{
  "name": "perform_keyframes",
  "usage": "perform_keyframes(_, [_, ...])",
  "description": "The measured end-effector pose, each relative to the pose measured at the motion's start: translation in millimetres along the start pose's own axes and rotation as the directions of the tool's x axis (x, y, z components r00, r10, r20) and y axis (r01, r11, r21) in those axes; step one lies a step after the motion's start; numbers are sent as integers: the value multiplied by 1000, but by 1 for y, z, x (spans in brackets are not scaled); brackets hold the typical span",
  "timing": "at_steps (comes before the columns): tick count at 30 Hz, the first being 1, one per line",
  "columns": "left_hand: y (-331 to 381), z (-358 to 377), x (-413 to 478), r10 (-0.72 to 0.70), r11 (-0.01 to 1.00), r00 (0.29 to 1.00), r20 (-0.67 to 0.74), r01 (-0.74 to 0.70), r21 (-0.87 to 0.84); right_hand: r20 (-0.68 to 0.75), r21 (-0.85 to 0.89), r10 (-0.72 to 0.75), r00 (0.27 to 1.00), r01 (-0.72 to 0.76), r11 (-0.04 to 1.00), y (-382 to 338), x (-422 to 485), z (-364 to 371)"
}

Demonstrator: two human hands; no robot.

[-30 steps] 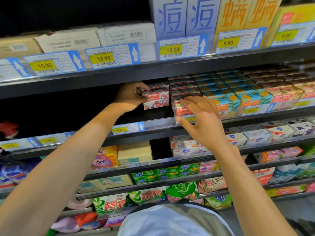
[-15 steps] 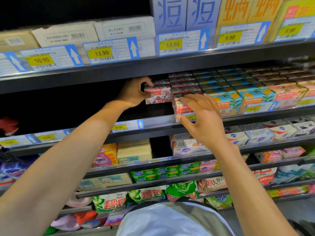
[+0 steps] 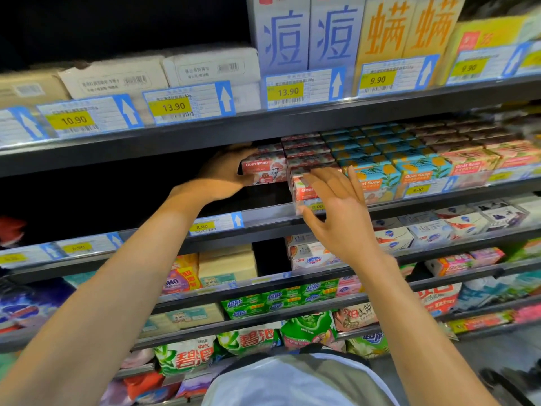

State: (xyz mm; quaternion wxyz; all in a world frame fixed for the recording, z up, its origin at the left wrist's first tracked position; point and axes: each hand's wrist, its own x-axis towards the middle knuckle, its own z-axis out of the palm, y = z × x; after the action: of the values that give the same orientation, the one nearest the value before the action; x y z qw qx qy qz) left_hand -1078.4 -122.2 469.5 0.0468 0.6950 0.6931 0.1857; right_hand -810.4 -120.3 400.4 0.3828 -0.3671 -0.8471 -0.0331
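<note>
Lengthwise along the shelf, label outward — soap box in the left grip — right grip wide

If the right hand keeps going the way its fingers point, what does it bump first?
Probably the red soap box at the front of the shelf. The right hand points its straight fingers right at it, though I cannot tell whether they touch.

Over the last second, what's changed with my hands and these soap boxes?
The right hand opened: its fingers, earlier curled over the front red box, now spread straight before it; contact unclear. The left hand still grips the red Goat Soap box beside the stack. Nothing else moved.
</note>
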Motion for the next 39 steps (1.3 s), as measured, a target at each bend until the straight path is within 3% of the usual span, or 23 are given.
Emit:
perform_keyframes(4, [20, -8, -42, 3, 1000, 1000, 2, -3, 31, -55, -15, 105, 993, -106, 994, -12, -13, -8])
perform_keyframes(7, [44, -4, -77, -33, 985, 997, -67, 43, 167, -83, -32, 162, 983, -165, 986, -18, -26, -20])
perform_keyframes(9, [56, 6, -94, 79, 975, 988, -135, -49, 216, -52, -80, 191, 980, -195, 977, -18, -37, -30])
perform_keyframes(13, [77, 37, -119, 238, 971, 941, -239, -228, 69, 16, -179, 286, 958, -279, 944, -8, -69, -53])
perform_keyframes(20, [138, 109, -136, 326, 945, 944, -51, -324, 42, 48, -365, 462, 886, -415, 833, 31, -146, -109])
perform_keyframes(27, [271, 188, -132, 433, 897, 890, 140, -441, 36, 93, -498, 677, 730, -555, 666, 98, -265, -189])
perform_keyframes(35, [445, 270, -131, 574, 789, 757, 311, -614, 39, 37, -584, 854, 519, -682, 440, 178, -392, -298])
perform_keyframes(39, [525, 299, -130, 667, 720, 676, 315, -694, -35, -32, -583, 916, 401, -751, 308, 199, -440, -345])
